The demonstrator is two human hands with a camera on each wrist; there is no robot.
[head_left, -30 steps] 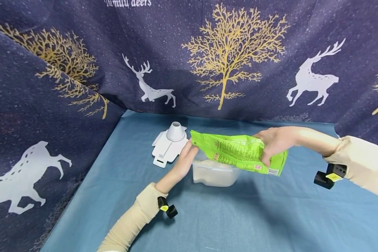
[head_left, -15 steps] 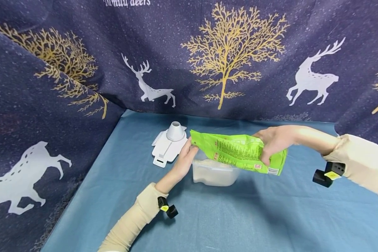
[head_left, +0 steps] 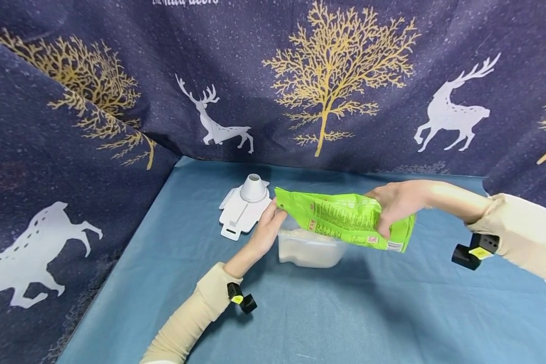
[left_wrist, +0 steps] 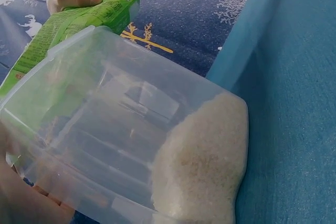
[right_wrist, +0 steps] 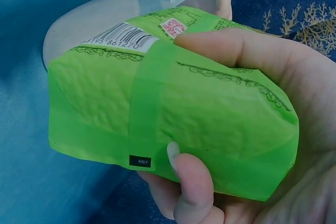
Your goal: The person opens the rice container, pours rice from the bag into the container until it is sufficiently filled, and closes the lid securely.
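Note:
My right hand (head_left: 398,202) grips the bottom end of a green printed bag (head_left: 341,217), which is tilted over a clear plastic container (head_left: 311,253). The right wrist view shows thumb and fingers wrapped round the bag (right_wrist: 105,103), its barcode facing up. White rice (left_wrist: 205,156) lies heaped along the container's bottom in the left wrist view. My left hand (head_left: 266,227) holds the container's left side near the rim, beside the bag's mouth corner. The bag hides the container's right upper part and the mouth itself.
Behind and left of the container lies a white lid (head_left: 241,215) with a cone-shaped cup (head_left: 254,188) on it. A blue cloth (head_left: 327,313) covers the table. A dark curtain (head_left: 373,136) printed with deer and trees hangs at the back and left.
Both hands, the bag and the container stay almost where they were. The right forearm has shifted very slightly, and the head view has tipped a little.

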